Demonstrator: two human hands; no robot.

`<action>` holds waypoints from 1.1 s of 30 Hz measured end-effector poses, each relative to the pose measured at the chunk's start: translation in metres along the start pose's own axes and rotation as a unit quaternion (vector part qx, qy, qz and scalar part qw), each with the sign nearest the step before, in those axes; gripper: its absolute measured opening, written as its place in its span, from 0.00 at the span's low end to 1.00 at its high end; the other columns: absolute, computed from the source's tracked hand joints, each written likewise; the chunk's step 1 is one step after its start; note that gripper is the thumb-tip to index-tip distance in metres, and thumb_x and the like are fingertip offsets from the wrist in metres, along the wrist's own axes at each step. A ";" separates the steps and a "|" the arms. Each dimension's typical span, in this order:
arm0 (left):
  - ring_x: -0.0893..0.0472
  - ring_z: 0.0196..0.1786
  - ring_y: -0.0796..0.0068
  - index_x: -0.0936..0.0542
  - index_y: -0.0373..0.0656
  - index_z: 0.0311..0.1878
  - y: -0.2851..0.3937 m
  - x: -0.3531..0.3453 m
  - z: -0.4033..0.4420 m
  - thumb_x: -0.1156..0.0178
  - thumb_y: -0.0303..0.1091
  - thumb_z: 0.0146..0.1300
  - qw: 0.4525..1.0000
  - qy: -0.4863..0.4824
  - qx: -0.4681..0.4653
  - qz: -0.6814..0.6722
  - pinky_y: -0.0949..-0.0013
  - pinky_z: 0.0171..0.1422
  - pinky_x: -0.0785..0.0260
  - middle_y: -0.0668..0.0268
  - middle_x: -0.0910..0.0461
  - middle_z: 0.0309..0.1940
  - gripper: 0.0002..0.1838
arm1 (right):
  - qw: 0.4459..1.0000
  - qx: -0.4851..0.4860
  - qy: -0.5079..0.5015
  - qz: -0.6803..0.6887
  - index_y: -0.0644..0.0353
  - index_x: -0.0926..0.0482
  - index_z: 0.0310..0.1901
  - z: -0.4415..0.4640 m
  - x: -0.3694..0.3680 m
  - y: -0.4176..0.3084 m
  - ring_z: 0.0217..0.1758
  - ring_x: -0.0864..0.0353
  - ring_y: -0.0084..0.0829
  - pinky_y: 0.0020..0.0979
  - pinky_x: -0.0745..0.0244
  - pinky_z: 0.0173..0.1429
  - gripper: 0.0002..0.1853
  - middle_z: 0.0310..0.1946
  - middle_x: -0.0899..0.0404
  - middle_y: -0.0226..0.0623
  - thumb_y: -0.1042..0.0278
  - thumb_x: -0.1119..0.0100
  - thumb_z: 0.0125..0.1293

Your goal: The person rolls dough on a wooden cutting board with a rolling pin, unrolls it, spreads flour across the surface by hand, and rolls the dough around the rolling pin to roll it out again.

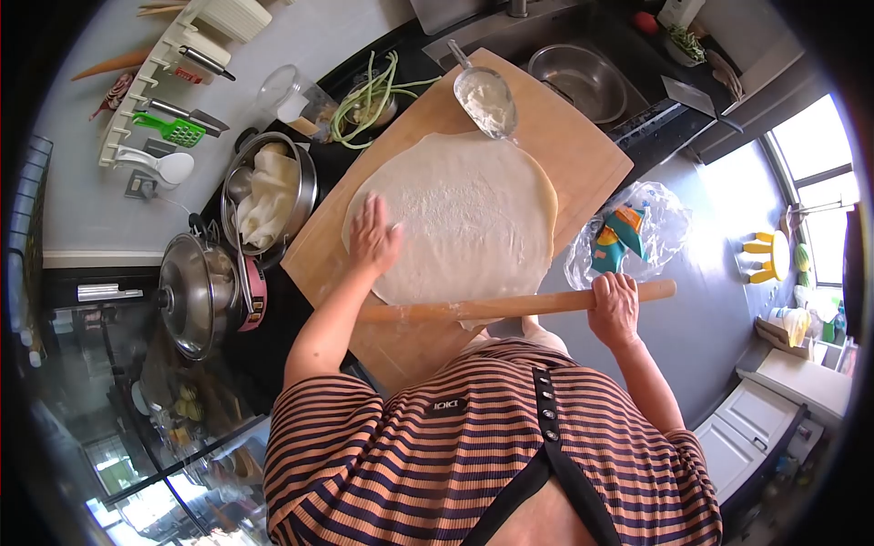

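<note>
Pots (189,300) stand at the left of the frame, and a wooden board (583,164) spreads across the middle. On it lies a broad, floury sheet of dough (473,218). I see the left hand (372,242) on the sheet's left side, fingers outstretched, gripping nothing; the right hand (615,307) is wrapped around a rolling pin (528,306) near its right end, the shaft along the sheet's lower edge. I'd judge the dough soft, limp and easily torn, better supported broadly from beneath than pinched; the pin looks stiff and smooth, easiest held near its ends.
</note>
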State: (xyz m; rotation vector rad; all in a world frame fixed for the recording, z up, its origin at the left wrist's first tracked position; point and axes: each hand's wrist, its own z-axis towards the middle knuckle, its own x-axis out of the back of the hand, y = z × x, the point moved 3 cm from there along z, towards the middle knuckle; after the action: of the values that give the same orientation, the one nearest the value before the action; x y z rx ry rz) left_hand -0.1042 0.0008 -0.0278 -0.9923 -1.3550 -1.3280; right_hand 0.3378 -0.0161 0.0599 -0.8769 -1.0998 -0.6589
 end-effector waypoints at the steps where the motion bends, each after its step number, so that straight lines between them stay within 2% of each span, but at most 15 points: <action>1: 0.54 0.76 0.55 0.48 0.37 0.72 -0.005 0.003 -0.008 0.54 0.54 0.64 1.000 -0.005 0.008 -0.001 0.45 0.76 0.65 0.52 0.53 0.74 0.40 | 1.000 0.000 0.000 0.001 0.58 0.34 0.30 0.000 0.000 0.000 0.35 0.28 0.42 0.41 0.35 0.46 0.11 0.27 0.31 0.38 0.77 0.42 0.44; 4: 0.54 0.76 0.55 0.48 0.36 0.72 -0.002 0.004 0.000 0.54 0.55 0.64 0.998 -0.010 0.052 0.040 0.44 0.76 0.66 0.51 0.53 0.74 0.41 | 1.000 0.010 -0.006 0.004 0.58 0.34 0.30 0.000 0.000 -0.003 0.35 0.28 0.42 0.41 0.35 0.46 0.11 0.26 0.31 0.38 0.78 0.42 0.44; 7: 0.54 0.76 0.55 0.48 0.35 0.71 0.020 -0.007 0.052 0.55 0.55 0.64 0.996 0.001 0.072 0.051 0.44 0.76 0.68 0.51 0.52 0.74 0.41 | 1.000 0.013 -0.009 0.017 0.58 0.34 0.30 0.002 0.001 -0.008 0.35 0.28 0.42 0.41 0.35 0.46 0.12 0.27 0.31 0.38 0.78 0.42 0.44; 9: 0.53 0.76 0.55 0.47 0.36 0.71 0.053 -0.013 0.086 0.55 0.56 0.64 0.998 0.020 0.052 -0.003 0.45 0.76 0.69 0.51 0.52 0.73 0.41 | 1.000 0.014 -0.008 0.013 0.58 0.34 0.30 0.003 0.001 -0.010 0.36 0.28 0.43 0.41 0.35 0.46 0.12 0.27 0.31 0.38 0.78 0.42 0.43; 11: 0.54 0.76 0.56 0.47 0.38 0.72 0.098 -0.012 0.096 0.54 0.54 0.65 0.999 -0.023 0.043 0.018 0.46 0.76 0.67 0.54 0.53 0.74 0.40 | 1.000 0.012 -0.011 0.012 0.58 0.34 0.30 0.003 -0.001 -0.014 0.36 0.28 0.43 0.41 0.35 0.46 0.12 0.27 0.30 0.38 0.78 0.42 0.43; 14: 0.52 0.76 0.56 0.46 0.38 0.72 0.137 -0.019 0.051 0.51 0.53 0.63 0.981 -0.051 -0.186 0.015 0.46 0.76 0.65 0.56 0.50 0.74 0.39 | 1.000 0.015 -0.017 0.013 0.58 0.34 0.30 0.004 -0.001 -0.016 0.36 0.28 0.43 0.41 0.35 0.46 0.13 0.27 0.30 0.38 0.79 0.42 0.43; 17: 0.51 0.76 0.57 0.46 0.40 0.72 0.119 -0.006 -0.014 0.50 0.53 0.62 0.937 -0.072 -0.342 -0.023 0.45 0.76 0.63 0.57 0.49 0.73 0.40 | 1.000 0.013 -0.006 0.025 0.59 0.34 0.30 0.003 0.000 -0.018 0.36 0.28 0.42 0.41 0.35 0.45 0.13 0.27 0.31 0.38 0.80 0.42 0.42; 19: 0.52 0.76 0.56 0.46 0.40 0.72 0.079 0.000 -0.032 0.50 0.53 0.62 0.925 -0.079 -0.369 -0.032 0.45 0.76 0.63 0.55 0.49 0.73 0.40 | 1.000 0.010 0.000 0.026 0.59 0.34 0.30 0.000 0.000 -0.016 0.35 0.28 0.43 0.41 0.35 0.45 0.13 0.27 0.31 0.38 0.80 0.42 0.42; 22: 0.54 0.76 0.51 0.50 0.38 0.72 0.036 0.007 -0.003 0.49 0.53 0.63 0.972 -0.057 -0.220 0.059 0.43 0.75 0.65 0.51 0.53 0.73 0.42 | 1.000 0.003 -0.006 0.017 0.58 0.34 0.30 -0.006 0.000 -0.014 0.36 0.27 0.43 0.41 0.35 0.47 0.13 0.27 0.30 0.39 0.78 0.42 0.43; 24: 0.56 0.76 0.53 0.48 0.37 0.72 0.049 -0.002 0.028 0.49 0.56 0.61 0.993 -0.041 -0.110 0.012 0.41 0.75 0.68 0.52 0.55 0.74 0.44 | 1.000 -0.005 -0.013 0.009 0.58 0.34 0.30 -0.009 -0.002 -0.015 0.36 0.27 0.43 0.41 0.35 0.46 0.12 0.27 0.30 0.39 0.77 0.42 0.43; 26: 0.56 0.76 0.53 0.49 0.35 0.72 0.087 -0.029 0.050 0.48 0.57 0.61 0.994 -0.015 -0.106 -0.001 0.41 0.75 0.68 0.50 0.55 0.74 0.45 | 1.000 -0.011 -0.016 0.004 0.58 0.34 0.30 -0.011 -0.002 -0.016 0.36 0.28 0.43 0.41 0.35 0.46 0.12 0.27 0.30 0.39 0.77 0.42 0.44; 28: 0.55 0.76 0.54 0.48 0.36 0.71 0.144 -0.041 0.061 0.49 0.57 0.61 0.975 -0.007 -0.218 -0.035 0.42 0.75 0.66 0.52 0.53 0.74 0.44 | 1.000 -0.015 -0.014 0.003 0.58 0.34 0.30 -0.011 -0.002 -0.017 0.36 0.28 0.43 0.41 0.35 0.46 0.12 0.27 0.31 0.39 0.77 0.42 0.44; 30: 0.53 0.76 0.55 0.46 0.37 0.71 0.197 -0.032 0.071 0.50 0.56 0.62 0.956 -0.044 -0.288 -0.043 0.44 0.76 0.65 0.55 0.51 0.74 0.42 | 1.000 -0.019 -0.011 0.007 0.58 0.34 0.30 -0.011 0.000 -0.019 0.35 0.28 0.43 0.41 0.35 0.46 0.11 0.27 0.31 0.39 0.76 0.42 0.44; 33: 0.51 0.75 0.57 0.45 0.38 0.71 0.189 -0.037 0.101 0.51 0.55 0.63 0.964 -0.038 -0.261 -0.010 0.47 0.76 0.64 0.57 0.50 0.73 0.40 | 1.000 -0.014 -0.002 -0.004 0.58 0.34 0.30 -0.008 0.001 -0.019 0.35 0.28 0.42 0.41 0.35 0.45 0.11 0.27 0.31 0.38 0.77 0.42 0.45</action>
State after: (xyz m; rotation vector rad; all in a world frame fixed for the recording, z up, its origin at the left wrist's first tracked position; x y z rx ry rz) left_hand 0.0784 0.1181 -0.0183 -1.3938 -1.0880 -1.7247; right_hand 0.3268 -0.0329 0.0640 -0.8982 -1.1008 -0.6803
